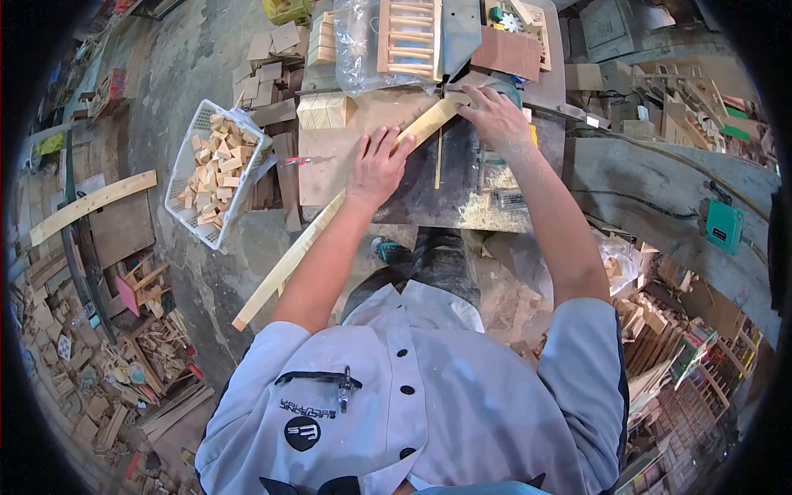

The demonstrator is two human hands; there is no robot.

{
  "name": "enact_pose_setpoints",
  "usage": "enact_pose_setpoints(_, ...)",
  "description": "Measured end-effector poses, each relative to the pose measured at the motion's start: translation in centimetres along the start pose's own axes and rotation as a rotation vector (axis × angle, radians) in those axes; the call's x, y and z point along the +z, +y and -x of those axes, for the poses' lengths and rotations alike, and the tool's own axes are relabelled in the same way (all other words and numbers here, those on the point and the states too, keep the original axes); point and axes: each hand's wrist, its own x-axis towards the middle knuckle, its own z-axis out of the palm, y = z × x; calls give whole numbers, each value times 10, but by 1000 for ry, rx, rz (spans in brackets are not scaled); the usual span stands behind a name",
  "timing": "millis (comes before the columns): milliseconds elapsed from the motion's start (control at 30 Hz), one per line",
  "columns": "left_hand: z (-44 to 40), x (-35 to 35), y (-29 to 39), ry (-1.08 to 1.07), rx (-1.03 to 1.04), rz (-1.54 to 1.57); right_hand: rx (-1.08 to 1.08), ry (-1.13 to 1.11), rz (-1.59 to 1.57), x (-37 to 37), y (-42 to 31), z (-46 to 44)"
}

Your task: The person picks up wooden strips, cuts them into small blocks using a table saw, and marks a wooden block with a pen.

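A long pale wooden strip (289, 262) lies slantwise over the work table (396, 186), its near end sticking out past the table's edge at the lower left. My left hand (379, 165) rests on the strip's middle part with its fingers spread. At the strip's far end is my right hand (493, 117), its fingers bent over the wood. A thin wooden sliver (438, 158) lies on the dark table surface between my hands. Several light wooden blocks (323, 111) stand in a row left of the strip.
A white plastic basket (175, 177) of small wood blocks stands left of the table. A slatted wooden frame (409, 37) lies on plastic at the back, near a brown board (506, 53). A green box (723, 225) is at the right. Wood scraps cover the floor on both sides.
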Motion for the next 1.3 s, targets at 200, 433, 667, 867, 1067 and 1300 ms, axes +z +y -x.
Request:
enact_pose_setpoints(200,-15,4,-8,-14,-3,8,5,11,13,2,11,-13)
enact_pose_setpoints(433,-28,8,-16,-55,-11,27,2,28,26,-1,21,-26)
enact_pose_setpoints(667,-44,11,-23,-49,-9,22,7,16,21,-4,30,-39)
enact_pose_setpoints(867,-59,13,-30,-52,-14,22,30,-2,18,0,41,-54)
enact_pose_setpoints(1067,-69,19,-36,-38,-11,26,35,31,25,0,49,-64)
enact_pose_setpoints(1300,-48,9,-25,-64,-20,23,8,70,10,8,34,-45)
